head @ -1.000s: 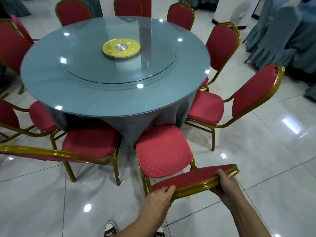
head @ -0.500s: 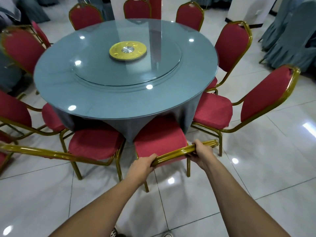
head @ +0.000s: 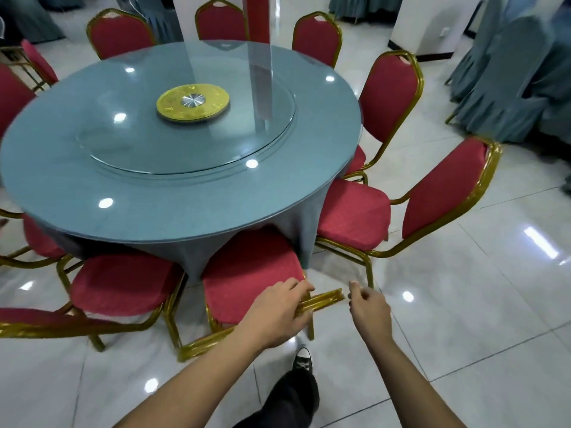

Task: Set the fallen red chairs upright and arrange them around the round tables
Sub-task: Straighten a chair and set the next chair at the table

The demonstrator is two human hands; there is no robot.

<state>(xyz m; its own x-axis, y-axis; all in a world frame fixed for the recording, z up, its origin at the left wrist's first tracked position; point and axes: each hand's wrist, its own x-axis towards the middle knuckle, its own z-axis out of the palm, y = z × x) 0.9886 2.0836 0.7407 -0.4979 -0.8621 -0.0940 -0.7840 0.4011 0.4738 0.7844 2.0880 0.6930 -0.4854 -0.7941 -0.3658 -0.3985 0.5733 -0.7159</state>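
A red chair [head: 247,273] with a gold frame stands upright, its seat tucked partly under the near edge of the round blue-grey table [head: 173,193]. My left hand [head: 275,316] rests on the gold top rail of its backrest, fingers curled over the rail. Just right of the rail's end, my right hand [head: 369,310] hovers with its fingers apart, touching nothing. Other red chairs ring the table, among them one at the near left [head: 123,282] and one at the right [head: 352,214].
A glass turntable with a yellow hub [head: 193,101] sits on the table. Chairs draped in blue-grey covers [head: 506,88] stand at the far right. A white pillar base [head: 432,23] rises behind. My shoe [head: 302,359] is on the glossy tiled floor.
The chair has been pushed in until its seat went under the table edge. My right hand has come off the backrest rail; my left hand stays on it.
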